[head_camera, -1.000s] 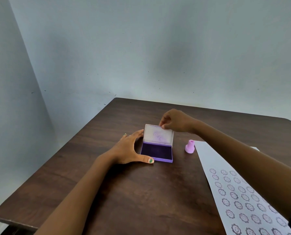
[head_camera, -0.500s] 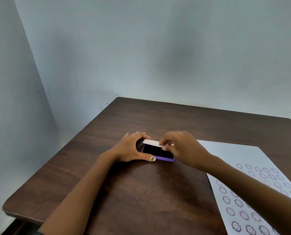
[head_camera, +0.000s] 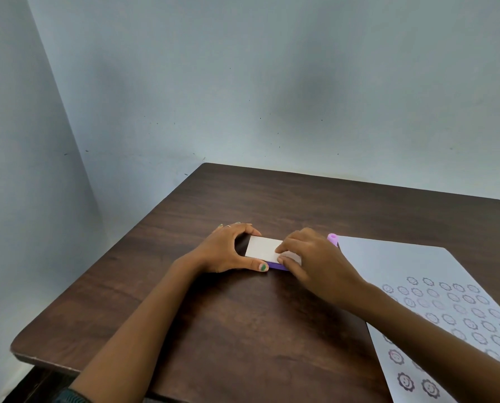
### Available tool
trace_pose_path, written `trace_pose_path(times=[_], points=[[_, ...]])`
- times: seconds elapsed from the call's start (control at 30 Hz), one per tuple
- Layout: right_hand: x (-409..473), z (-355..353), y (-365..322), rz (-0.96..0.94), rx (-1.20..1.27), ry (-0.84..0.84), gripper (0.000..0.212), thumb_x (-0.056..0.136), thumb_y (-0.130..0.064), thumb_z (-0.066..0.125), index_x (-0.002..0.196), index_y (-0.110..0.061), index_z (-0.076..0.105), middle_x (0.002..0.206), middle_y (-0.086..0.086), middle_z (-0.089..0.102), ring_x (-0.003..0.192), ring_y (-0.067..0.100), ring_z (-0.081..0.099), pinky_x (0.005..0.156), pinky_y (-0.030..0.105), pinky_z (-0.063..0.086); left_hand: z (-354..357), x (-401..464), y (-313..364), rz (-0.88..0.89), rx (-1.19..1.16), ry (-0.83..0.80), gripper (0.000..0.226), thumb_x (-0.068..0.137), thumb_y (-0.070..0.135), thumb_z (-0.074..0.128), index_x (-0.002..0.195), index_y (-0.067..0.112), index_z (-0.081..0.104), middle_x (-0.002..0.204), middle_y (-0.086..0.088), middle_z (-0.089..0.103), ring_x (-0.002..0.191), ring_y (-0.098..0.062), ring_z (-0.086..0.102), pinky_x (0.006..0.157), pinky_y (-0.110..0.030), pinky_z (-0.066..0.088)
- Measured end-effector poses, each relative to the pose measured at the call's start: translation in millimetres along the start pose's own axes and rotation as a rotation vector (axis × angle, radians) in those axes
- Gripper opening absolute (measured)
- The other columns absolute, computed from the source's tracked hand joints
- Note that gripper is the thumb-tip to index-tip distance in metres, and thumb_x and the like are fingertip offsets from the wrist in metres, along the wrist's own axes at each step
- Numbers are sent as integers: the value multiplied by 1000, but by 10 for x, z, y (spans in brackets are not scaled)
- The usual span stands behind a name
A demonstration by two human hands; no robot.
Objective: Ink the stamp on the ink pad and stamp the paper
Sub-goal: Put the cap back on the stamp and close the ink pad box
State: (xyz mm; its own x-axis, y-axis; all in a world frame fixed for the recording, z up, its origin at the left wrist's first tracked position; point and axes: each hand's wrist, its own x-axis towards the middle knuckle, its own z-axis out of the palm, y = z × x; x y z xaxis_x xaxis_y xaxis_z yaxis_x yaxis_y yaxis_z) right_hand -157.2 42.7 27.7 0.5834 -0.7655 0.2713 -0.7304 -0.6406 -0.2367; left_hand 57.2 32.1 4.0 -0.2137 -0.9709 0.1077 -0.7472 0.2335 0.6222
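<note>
Worktop (head_camera: pixel 243 330): dark wood, carrying everything we list. Paper (head_camera: pixel 411 266): white sheet on the right side, rows of flower-face prints over its near half, far part blank; our right forearm crosses above it, and we judge a dragged sleeve or wrist could smear any print not yet dry. Ink pad (head_camera: pixel 264 248): purple case near the worktop's middle, white lid lying flat over it, so the pad surface is hidden; inking cannot be done with the lid down, and a lid pressed unevenly could skid the case. Left hand (head_camera: pixel 225 251): fingers curved narrow around the case's left end, thumb at its near edge, bracing it. Right hand (head_camera: pixel 307 257): fingers (head_camera: pixel 283 250) flat on the lid, holding nothing. Stamp (head_camera: pixel 332 238): small pink piece just behind the right hand, at the paper's far corner, untouched; we judge a knuckle could knock it over.
</note>
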Motion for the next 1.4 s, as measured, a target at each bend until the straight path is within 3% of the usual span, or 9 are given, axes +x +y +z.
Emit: trace_pose_path(times=[0.1,0.23,0.47,0.83,1.03,1.1,1.23,1.3,1.4], points=[[4,-3,21,24,13,-30,33,87,-35,55,117,-23,59,130,-4,57,117,11,47,108,46,33,-2,1,-12,-7,-7,3,67,60,59,77,119,38,51,136,13,47,112,-5,34,92,-25,26],[-27,47,22,11,34,-57,40,90,-31,53,128,-19,51,138,-2,52,124,13,45,104,27,34,-1,9,-19,1,1,4,66,62,59,76,119,36,51,135,12,48,112,-4,35,94,-25,26],[-44,119,16,-22,-10,2,34,91,-22,51,123,-13,56,134,4,56,124,18,48,104,27,34,18,3,-19,12,23,15,65,63,61,74,119,37,49,133,11,50,109,-4,38,93,-24,28],[-121,180,-52,-51,-84,137,22,89,-13,51,102,-11,69,110,8,71,102,22,59,90,38,46,53,-44,74,20,44,50,67,70,52,73,128,30,48,137,10,48,122,-13,39,98,-26,30],[-176,169,-100,-44,-112,240,16,81,-2,53,74,-8,65,83,5,69,77,23,59,71,57,46,274,-84,331,233,223,113,54,88,32,58,139,22,42,149,4,39,142,-12,22,117,-33,0],[-170,178,-78,-28,-92,278,14,80,-1,55,74,-8,65,85,6,69,78,22,59,83,61,42,333,-87,392,262,261,94,55,90,24,52,142,21,36,150,4,37,143,-11,19,118,-31,-2],[-162,140,-21,23,-46,159,20,89,-14,47,93,-16,66,103,-2,67,99,16,55,111,60,7,399,-100,422,262,333,67,53,97,22,40,147,21,24,155,4,25,144,-10,12,118,-27,-1],[-205,72,-25,4,-10,190,19,88,-18,49,95,-18,66,104,-1,69,100,17,57,108,56,26,424,-113,424,257,349,60,51,98,22,36,148,20,22,156,4,21,145,-10,10,117,-25,0],[-329,-74,31,-11,-33,369,14,83,-15,56,91,-15,68,96,2,71,92,22,61,81,38,50,446,-116,430,247,382,70,51,99,19,33,148,20,20,157,4,18,145,-11,9,117,-26,0]])
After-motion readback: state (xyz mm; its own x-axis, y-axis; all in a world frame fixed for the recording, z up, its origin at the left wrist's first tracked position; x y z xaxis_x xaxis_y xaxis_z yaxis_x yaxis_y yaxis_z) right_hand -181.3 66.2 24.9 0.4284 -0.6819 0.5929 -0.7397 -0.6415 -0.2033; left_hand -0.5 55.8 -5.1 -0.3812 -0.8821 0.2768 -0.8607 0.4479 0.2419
